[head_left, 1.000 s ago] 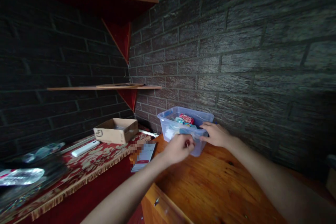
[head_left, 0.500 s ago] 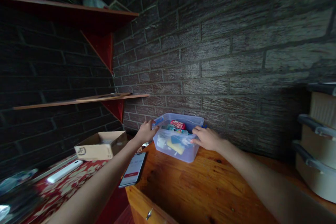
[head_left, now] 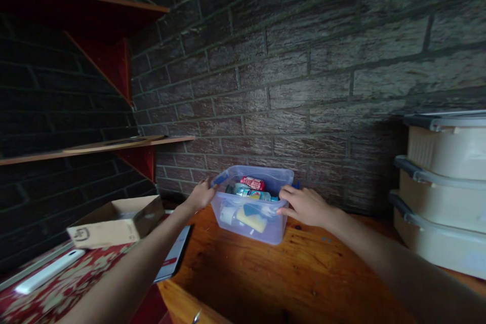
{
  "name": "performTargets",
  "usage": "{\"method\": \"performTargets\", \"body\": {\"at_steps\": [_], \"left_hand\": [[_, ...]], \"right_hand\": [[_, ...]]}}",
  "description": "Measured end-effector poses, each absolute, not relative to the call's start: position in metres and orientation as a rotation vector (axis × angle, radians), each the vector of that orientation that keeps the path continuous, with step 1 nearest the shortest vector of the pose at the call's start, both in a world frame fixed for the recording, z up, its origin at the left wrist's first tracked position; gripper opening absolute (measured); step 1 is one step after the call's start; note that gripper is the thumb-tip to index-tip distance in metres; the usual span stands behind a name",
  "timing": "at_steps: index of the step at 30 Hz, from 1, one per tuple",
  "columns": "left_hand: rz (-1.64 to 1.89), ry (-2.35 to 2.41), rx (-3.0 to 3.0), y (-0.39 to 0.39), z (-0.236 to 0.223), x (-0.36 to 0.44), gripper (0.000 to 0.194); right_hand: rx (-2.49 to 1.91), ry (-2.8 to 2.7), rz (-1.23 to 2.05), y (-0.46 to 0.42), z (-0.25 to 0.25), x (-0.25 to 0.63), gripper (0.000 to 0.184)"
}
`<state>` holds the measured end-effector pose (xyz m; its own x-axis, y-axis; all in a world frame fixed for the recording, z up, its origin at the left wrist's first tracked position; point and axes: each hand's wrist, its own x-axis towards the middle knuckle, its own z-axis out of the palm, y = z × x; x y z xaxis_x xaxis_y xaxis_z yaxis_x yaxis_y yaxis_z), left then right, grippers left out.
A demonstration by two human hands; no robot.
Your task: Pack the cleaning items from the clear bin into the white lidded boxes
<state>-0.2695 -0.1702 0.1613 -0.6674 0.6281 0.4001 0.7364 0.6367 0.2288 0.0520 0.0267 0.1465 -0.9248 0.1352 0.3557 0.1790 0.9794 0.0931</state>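
A lidless, see-through bluish plastic bin [head_left: 279,228] stands on the wooden tabletop close to the brick wall. Inside it lie a red packet [head_left: 253,183], a bottle with a teal label [head_left: 250,192] and a yellow-and-blue sponge [head_left: 251,218] seen through the front wall. My left hand [head_left: 202,195] is closed on the bin's left rim, its fingertips partly hidden. On the opposite side, my right hand [head_left: 306,205] grips the right rim, thumb in front and fingers over the edge.
A phone [head_left: 175,255] lies at the table's left edge, partly behind my left forearm. Left of it are an open cardboard box [head_left: 110,230] and a white remote-like object [head_left: 49,271] on red patterned cloth. Stacked lidded boxes [head_left: 444,182] stand at right; a wooden shelf [head_left: 178,139] juts out at left.
My view has turned to the right, so the surroundings sit further left. Both hands stay on the bin's rims, and its contents show a little more from above.
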Motion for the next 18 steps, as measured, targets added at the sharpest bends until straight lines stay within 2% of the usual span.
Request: {"method": "performTargets", "body": {"at_steps": [4,11,14,18], "left_hand": [[-0.524,-2.589,-1.112,-0.174,0.161,-0.268,0.037],[-0.587,-2.386,-1.143,-0.175,0.185,-0.245,0.037],[-0.690,-2.159,-1.324,-0.165,0.206,-0.199,0.033],[-0.795,-1.839,-1.685,-0.135,0.215,-0.099,0.030]], "right_hand": [[-0.198,-2.760,-0.078,0.030,0.139,0.050,0.042],[-0.145,-2.656,0.092,0.039,0.130,0.083,0.069],[-0.188,-2.602,0.135,0.043,0.137,0.122,0.066],[-0.338,-2.511,0.140,0.055,0.151,0.187,0.057]]}}
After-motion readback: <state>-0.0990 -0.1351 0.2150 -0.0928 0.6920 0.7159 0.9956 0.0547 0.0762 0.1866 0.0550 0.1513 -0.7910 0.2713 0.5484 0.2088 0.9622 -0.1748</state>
